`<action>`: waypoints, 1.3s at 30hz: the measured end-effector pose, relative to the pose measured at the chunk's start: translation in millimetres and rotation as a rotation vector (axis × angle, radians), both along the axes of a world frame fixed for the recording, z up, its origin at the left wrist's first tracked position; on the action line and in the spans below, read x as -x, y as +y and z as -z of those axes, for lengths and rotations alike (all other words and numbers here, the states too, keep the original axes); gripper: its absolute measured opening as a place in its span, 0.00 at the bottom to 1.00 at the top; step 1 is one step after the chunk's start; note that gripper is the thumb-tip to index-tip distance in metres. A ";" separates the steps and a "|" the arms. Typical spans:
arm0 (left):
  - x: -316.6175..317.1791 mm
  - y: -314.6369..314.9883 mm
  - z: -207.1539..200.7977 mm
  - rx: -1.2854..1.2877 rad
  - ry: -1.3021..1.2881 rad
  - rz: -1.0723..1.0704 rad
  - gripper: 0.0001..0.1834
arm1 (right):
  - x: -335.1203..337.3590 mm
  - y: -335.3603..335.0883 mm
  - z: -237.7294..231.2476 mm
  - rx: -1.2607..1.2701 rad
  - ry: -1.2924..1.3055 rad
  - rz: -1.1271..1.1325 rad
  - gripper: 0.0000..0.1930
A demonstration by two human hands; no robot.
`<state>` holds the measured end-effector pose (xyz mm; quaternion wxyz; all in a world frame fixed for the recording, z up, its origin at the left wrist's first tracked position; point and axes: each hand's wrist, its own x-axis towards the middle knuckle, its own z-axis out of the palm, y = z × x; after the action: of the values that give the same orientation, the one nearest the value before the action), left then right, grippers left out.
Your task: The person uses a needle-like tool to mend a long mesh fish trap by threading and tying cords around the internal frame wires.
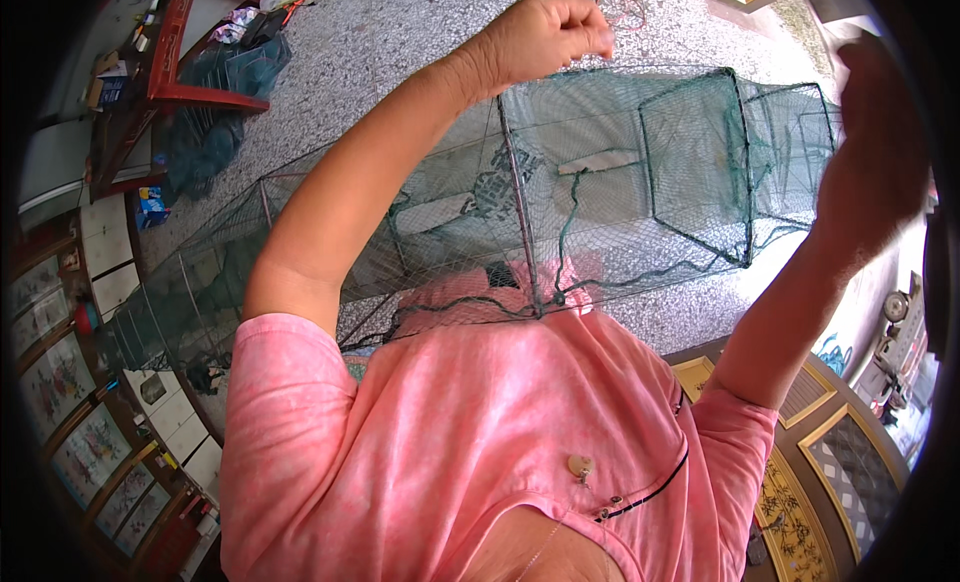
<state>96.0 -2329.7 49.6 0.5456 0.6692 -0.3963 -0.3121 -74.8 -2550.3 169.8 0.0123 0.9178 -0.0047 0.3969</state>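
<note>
A long green mesh fish trap (600, 212) with dark square frames stretches across in front of me, its near edge against my pink shirt. Raised over the trap's far edge is my left hand (550, 40), its fingers pinched together; whatever they hold, if anything, is too fine to see. My right hand (882, 132) is lifted high at the right, beyond the trap's right end. It is dark and blurred, so its fingers do not show clearly. A green cord (570, 222) hangs down inside the netting, and thicker green rope runs along its lower edge.
Speckled floor (340, 42) lies under the trap. At the upper left stands a red wooden frame (160, 62) with dark green netting (215, 102) beside it. Cabinets with picture panels (60, 382) line the left side. Brown-and-gold panels (800, 482) stand at the lower right.
</note>
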 end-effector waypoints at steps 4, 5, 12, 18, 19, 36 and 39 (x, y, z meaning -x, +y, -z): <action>-17.7 -3.6 25.8 -0.004 0.175 -0.088 0.06 | -11.0 65.6 43.2 -0.752 0.424 -0.266 0.04; -16.8 -5.5 28.2 0.002 0.299 -0.116 0.06 | -10.1 70.6 56.6 -0.757 0.441 -0.241 0.04; -12.0 2.6 26.3 -0.011 0.342 -0.181 0.10 | -5.1 84.2 109.6 -0.737 0.432 -0.088 0.03; 0.0 4.5 9.3 -0.059 0.293 -0.151 0.09 | -15.2 92.8 117.7 -0.881 0.339 -0.092 0.05; 1.0 4.5 7.6 -0.090 0.264 -0.154 0.09 | -17.0 94.6 118.7 -0.914 0.321 -0.101 0.06; 5.5 0.9 18.3 0.423 0.505 -0.168 0.07 | -49.1 88.2 94.1 -0.856 0.392 -0.156 0.05; -1.6 6.6 28.2 0.294 0.319 -0.209 0.07 | -53.7 87.0 63.9 -1.110 0.045 -0.534 0.04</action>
<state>97.6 -2323.1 21.3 0.7223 0.5621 -0.2749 -0.2945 -21.1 -2463.3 105.8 -0.5668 0.7650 0.0195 0.3051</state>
